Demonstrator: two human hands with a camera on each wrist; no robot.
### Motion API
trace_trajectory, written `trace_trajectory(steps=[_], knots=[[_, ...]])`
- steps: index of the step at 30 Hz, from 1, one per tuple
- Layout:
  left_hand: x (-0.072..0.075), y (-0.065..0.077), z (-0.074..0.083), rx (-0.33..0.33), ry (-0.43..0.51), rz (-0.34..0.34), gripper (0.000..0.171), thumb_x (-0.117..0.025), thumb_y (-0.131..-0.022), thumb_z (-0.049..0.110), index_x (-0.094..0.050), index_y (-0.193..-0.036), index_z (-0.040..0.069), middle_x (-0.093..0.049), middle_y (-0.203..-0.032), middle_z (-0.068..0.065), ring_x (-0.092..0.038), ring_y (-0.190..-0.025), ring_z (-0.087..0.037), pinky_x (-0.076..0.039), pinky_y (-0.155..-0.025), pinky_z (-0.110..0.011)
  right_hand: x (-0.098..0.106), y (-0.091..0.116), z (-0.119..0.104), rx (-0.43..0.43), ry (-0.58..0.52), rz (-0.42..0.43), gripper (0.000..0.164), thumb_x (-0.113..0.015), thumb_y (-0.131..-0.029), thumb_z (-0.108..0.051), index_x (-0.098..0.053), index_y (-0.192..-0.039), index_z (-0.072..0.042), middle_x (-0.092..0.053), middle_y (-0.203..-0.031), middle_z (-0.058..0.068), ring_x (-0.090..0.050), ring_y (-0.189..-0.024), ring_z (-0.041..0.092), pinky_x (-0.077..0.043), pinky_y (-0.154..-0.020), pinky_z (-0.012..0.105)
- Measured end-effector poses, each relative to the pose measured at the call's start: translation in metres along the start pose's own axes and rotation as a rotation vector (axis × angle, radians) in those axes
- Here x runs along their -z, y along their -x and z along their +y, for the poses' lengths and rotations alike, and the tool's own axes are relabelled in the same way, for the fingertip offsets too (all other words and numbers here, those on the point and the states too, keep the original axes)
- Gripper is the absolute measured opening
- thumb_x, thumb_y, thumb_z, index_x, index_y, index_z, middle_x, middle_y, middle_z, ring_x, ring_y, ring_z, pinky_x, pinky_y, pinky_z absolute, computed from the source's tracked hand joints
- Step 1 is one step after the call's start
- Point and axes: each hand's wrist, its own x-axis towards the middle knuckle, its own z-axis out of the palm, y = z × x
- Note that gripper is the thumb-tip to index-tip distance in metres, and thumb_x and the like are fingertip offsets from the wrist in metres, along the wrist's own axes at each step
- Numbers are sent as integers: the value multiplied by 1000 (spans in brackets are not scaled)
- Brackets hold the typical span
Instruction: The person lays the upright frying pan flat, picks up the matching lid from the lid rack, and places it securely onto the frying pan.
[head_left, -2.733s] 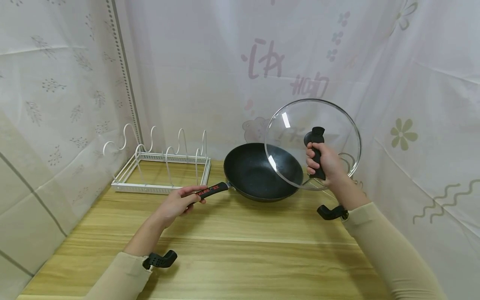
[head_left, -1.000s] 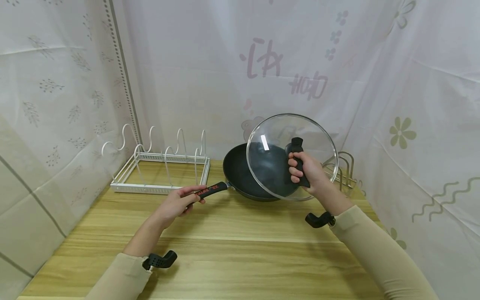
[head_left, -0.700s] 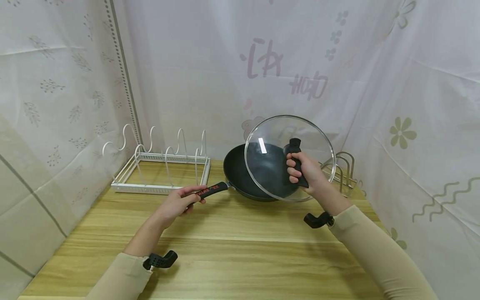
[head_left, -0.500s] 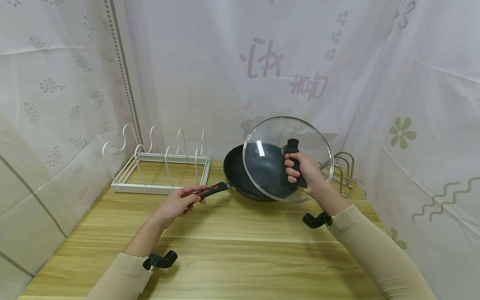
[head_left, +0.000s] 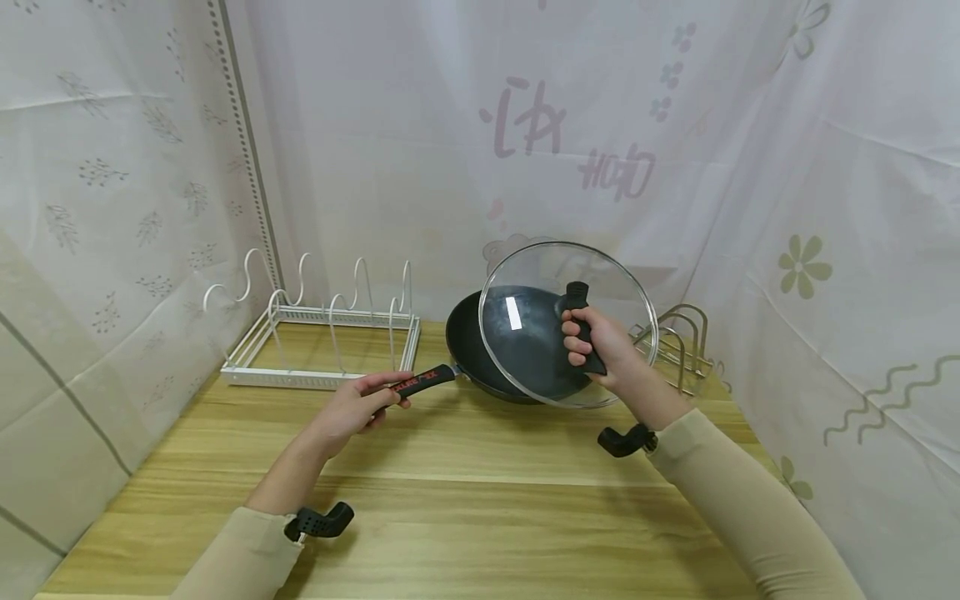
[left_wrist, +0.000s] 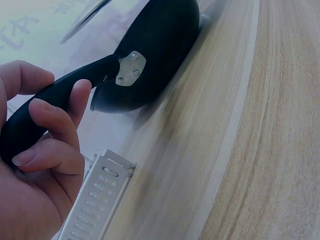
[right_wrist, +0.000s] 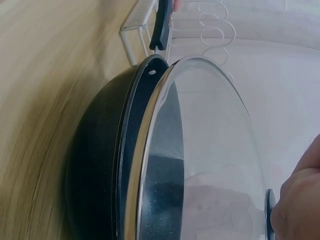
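Note:
A black wok (head_left: 480, 350) stands on the wooden table, its long black handle with red lettering (head_left: 426, 380) pointing left. My left hand (head_left: 352, 412) grips that handle; in the left wrist view the fingers (left_wrist: 55, 120) curl around it from below. My right hand (head_left: 603, 346) holds the black upright knob of a clear glass lid (head_left: 540, 267) with a metal rim. The lid is tilted over the wok's right part, and the wok's inside shows through the glass. In the right wrist view, the lid's rim (right_wrist: 142, 175) stands just apart from the wok's edge (right_wrist: 120, 165).
A white wire rack (head_left: 285, 379) with upright curved dividers stands left of the wok. Behind the right forearm is a gold-coloured wire rack (head_left: 693, 333). Patterned curtains (head_left: 450, 125) hang at the back and both sides of the wooden table (head_left: 465, 517).
My right hand has brought the lid left and down, from beside the wok to over much of it. My left hand has kept its grip on the handle; the wok has not moved.

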Motion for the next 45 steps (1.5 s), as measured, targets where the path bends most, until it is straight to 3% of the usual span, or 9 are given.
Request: trace_trajectory(steps=[12,34,45], knots=[[0,2,1,-8,8,-12,53,-61,-107,13,-57,-159,6,-78,-101,-2,-40,-58,-8,-28,-52,-22,-2,-5,3,-40,-17,-32,19,-30,-121,-27,-42,-115,-13,-44,-77,-5,-41,-46,5,-41,-42,19],[0,0,-1,-2,2,4,52,-61,-105,12,-59,-157,7,-79,-101,-5,-40,-57,-7,-28,-51,-21,-13,-17,8,-80,-29,7,16,-32,-119,-23,-41,-115,-10,-44,-77,-5,-41,-46,4,-39,-41,17],[0,0,-1,-5,2,-4,52,-61,-106,12,-58,-158,6,-79,-101,-5,-40,-55,-7,-28,-50,-21,-17,-36,9,-100,-65,43,15,-32,-119,-21,-41,-116,-9,-44,-77,-4,-39,-45,5,-39,-43,17]])
